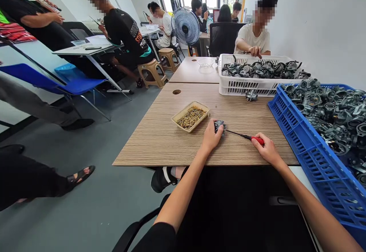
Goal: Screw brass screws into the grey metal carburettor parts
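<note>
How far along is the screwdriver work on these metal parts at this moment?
Done: cannot tell which parts are finished; the white crate and blue crate both hold many. In hand: the left hand steadies one small part on the table while the right hand holds the screwdriver to it. Left: the tray is full of brass pieces.

A wood-grain desk with a round cable hole carries a shallow tan tray of brass screws near its middle. Beyond the tray to the right stands a white crate of metal parts, with one loose part just before it. A blue crate lies right of the tray, overhanging the desk's edge.
</note>
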A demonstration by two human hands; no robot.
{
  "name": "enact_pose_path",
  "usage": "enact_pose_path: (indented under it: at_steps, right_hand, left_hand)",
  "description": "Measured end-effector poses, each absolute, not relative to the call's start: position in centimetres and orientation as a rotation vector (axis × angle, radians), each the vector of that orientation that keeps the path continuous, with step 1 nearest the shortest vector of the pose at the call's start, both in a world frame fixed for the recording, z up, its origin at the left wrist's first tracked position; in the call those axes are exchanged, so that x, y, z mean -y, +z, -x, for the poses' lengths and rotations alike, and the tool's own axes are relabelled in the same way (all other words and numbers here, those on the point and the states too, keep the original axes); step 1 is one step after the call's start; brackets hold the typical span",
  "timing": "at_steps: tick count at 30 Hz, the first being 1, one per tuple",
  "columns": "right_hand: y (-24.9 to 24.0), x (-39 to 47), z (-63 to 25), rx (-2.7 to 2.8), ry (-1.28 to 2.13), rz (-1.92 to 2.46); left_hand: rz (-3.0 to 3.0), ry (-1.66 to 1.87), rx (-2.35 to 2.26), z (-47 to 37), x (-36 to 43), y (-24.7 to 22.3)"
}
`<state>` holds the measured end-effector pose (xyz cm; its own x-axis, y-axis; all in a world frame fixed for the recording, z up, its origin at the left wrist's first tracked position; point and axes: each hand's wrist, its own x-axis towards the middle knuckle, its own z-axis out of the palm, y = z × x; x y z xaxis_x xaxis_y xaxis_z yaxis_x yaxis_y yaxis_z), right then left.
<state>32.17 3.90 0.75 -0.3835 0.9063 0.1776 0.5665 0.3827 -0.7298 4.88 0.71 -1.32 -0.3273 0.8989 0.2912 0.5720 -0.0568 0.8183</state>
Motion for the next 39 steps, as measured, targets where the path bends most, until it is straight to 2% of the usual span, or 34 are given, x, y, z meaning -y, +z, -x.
enact_pose_path:
  at_steps: [39]
  right_hand:
    - [0.87,-3.82,-32.02,2.077,0.768,1.277]
  left_hand:
    - [-1.575,1.32,-1.888,-4.83,-0.58,-1.26]
